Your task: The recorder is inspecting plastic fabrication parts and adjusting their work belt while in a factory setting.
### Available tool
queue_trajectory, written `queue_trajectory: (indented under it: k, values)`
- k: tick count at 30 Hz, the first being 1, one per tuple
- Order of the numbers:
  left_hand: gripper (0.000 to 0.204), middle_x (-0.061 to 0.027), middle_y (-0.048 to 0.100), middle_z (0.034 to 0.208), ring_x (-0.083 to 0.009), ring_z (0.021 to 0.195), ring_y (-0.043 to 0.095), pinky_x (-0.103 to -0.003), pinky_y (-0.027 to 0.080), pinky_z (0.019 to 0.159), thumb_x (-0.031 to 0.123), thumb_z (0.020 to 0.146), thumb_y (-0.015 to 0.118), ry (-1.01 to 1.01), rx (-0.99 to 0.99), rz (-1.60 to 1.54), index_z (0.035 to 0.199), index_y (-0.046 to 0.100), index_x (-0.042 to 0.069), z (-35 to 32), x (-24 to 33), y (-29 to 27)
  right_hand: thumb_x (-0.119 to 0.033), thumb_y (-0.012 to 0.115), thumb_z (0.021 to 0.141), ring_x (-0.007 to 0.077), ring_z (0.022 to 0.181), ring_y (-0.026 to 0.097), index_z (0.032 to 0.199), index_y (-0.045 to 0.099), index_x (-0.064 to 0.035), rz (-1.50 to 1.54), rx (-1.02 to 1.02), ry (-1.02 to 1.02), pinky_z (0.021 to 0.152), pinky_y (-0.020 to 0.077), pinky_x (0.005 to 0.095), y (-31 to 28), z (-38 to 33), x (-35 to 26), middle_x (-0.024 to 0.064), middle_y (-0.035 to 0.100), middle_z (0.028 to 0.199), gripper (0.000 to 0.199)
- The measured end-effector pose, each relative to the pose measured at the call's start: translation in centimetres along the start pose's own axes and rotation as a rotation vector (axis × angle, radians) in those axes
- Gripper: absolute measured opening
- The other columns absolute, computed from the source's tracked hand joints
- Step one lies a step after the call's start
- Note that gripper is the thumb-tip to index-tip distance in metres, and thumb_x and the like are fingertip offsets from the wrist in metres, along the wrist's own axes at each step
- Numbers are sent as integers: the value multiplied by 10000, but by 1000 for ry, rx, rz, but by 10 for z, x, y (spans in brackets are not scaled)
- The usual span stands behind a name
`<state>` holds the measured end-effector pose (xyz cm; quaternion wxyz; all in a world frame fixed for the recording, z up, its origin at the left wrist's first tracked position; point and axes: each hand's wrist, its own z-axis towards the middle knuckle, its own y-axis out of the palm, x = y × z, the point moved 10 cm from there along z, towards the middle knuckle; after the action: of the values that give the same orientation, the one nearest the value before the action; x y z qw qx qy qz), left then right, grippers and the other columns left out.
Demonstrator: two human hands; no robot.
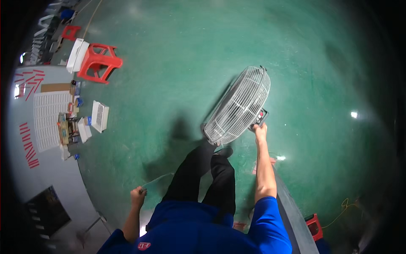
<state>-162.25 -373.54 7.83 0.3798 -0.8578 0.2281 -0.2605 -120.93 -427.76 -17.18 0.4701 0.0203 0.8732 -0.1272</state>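
A large fan with a round silver wire cage (241, 106) stands tilted on the floor just ahead of my feet. On its right side sits a dark control box (262, 115) with small red and pale parts. My right hand (261, 132) is closed at the lower edge of this box, its fingertips partly hidden. Low on the left, away from the fan, my left hand (138, 196) is closed around a thin pale cord (158, 178). The cord runs from that hand toward my legs, where its far end is hidden.
A red stool (99, 63) with a white bin (78, 56) beside it stands at the far left. White trays (100, 116) and small boxes lie along the grey wall panel (25, 114). By my right arm runs a long grey edge (292, 211), with another red stool (314, 227) beyond.
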Motion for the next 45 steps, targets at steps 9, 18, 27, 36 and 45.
queue_trajectory:
  k: [9,18,27,36,45]
  values:
    - [101,-136,642,665,-195,610,646,-307,494,604,74,723,646,-71,-58,99,792,648,1,15,-6,-2,68,472,694,224,663,612,936,519,61,169,-146,60,619,599,381,-36,79,-30,115,600,825,246]
    - [118,-129,651,674,-189,617,649,-294,497,602,59,726,645,-82,-52,-21,822,651,-8,35,49,-21,88,439,707,215,682,609,961,506,60,179,-204,98,556,608,344,-22,63,-54,110,579,831,264]
    - [123,-117,647,656,-195,617,647,-297,495,601,77,720,641,-97,-35,-10,819,656,6,8,44,-9,66,436,719,229,682,613,1004,503,74,173,-182,134,553,610,351,-27,69,-52,112,575,825,292]
    - [167,-125,656,695,-258,668,645,-352,502,658,152,715,649,-306,-57,46,838,671,43,-59,-42,10,-10,508,756,201,671,576,1086,469,64,21,-249,81,530,594,355,-22,57,-68,93,551,829,340]
    - [161,-92,671,777,-253,766,645,-371,505,704,180,740,643,-373,-52,67,874,691,106,-58,-47,-15,30,572,711,271,926,610,1319,309,-84,-212,-21,221,620,583,407,-30,62,-43,147,541,1110,672]
